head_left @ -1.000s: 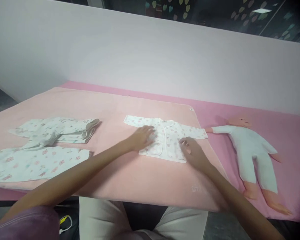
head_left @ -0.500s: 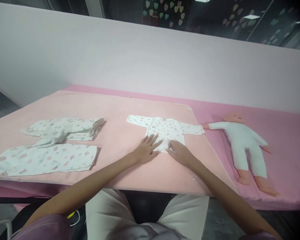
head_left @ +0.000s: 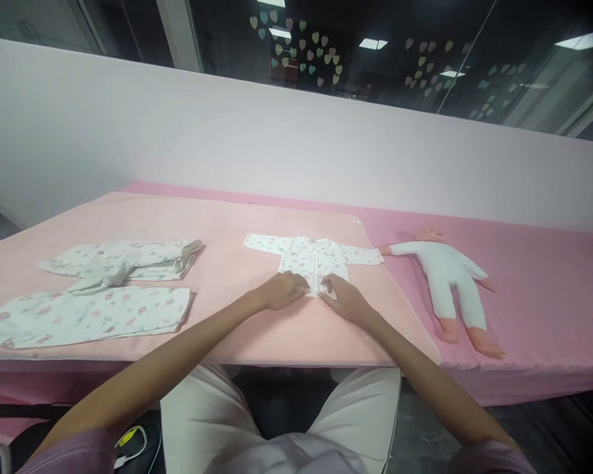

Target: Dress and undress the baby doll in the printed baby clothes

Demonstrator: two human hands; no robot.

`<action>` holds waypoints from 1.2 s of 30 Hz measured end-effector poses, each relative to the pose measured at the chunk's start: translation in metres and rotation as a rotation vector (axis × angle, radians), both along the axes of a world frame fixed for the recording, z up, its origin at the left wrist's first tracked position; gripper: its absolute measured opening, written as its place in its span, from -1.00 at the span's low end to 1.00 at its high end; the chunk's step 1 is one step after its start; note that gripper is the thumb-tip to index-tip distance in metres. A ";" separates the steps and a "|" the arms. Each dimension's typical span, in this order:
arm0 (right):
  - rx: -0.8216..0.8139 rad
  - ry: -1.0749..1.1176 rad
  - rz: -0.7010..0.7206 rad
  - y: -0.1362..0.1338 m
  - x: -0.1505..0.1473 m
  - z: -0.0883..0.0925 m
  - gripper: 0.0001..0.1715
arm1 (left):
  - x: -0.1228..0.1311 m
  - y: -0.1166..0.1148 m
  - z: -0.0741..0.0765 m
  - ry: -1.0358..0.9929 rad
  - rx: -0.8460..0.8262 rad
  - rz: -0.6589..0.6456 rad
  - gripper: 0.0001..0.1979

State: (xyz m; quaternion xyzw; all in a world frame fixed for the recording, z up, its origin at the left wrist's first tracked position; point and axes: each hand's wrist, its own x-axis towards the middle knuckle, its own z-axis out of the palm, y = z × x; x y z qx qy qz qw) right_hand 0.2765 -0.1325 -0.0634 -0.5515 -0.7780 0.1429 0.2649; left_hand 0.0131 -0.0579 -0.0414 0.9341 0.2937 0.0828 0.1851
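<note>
A small white baby shirt (head_left: 312, 255) with a pink print lies spread flat on the light pink blanket (head_left: 227, 217), sleeves out to both sides. My left hand (head_left: 281, 291) has its fingers curled in a pinch on the shirt's bottom hem, left of the front opening. My right hand (head_left: 342, 297) pinches the hem just right of the opening. The two hands nearly touch at the middle.
Folded printed baby clothes (head_left: 123, 259) and a pair of printed trousers (head_left: 86, 314) lie at the left of the blanket. A doll (head_left: 447, 270) in a white suit lies on the darker pink mat (head_left: 534, 276) at the right. A white partition stands behind.
Both hands slid from the shirt's sides down to its bottom hem and closed into pinches at the middle. The camera has tilted up and drawn back.
</note>
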 end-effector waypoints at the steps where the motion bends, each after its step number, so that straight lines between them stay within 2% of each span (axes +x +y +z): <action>1: 0.011 0.002 -0.015 0.000 0.005 -0.004 -0.71 | 0.006 0.010 0.003 -0.044 -0.011 0.044 -0.49; 3: 0.034 0.017 -0.029 0.001 0.011 -0.013 -0.72 | 0.024 0.035 0.004 -0.115 -0.003 0.158 -0.57; 6: 0.082 0.023 -0.009 0.003 0.012 -0.022 -0.80 | 0.063 0.078 -0.006 -0.136 0.066 0.306 -0.69; 10: 0.080 0.072 0.069 0.000 0.010 -0.022 -0.79 | 0.112 0.124 -0.027 -0.127 0.079 0.387 -0.72; 13: 0.022 0.140 0.091 -0.003 0.011 -0.018 -0.74 | 0.130 0.141 -0.040 -0.151 0.035 0.436 -0.72; 17: 0.058 0.099 0.074 -0.003 0.011 -0.019 -0.75 | 0.130 0.148 -0.051 -0.231 0.027 0.433 -0.77; 21: 0.086 0.093 -0.004 0.000 0.007 -0.025 -0.76 | 0.126 0.150 -0.056 -0.295 0.044 0.471 -0.75; 29: 0.041 0.074 -0.026 0.001 0.005 -0.027 -0.86 | 0.123 0.162 -0.037 -0.234 -0.201 0.477 -0.74; 33: 0.001 0.050 -0.041 0.003 0.003 -0.019 -0.88 | 0.117 0.165 -0.033 -0.369 -0.350 0.461 -0.79; 36: -0.020 -0.045 -0.039 0.009 -0.004 -0.011 -0.91 | 0.114 0.164 -0.036 -0.492 -0.449 0.463 -0.74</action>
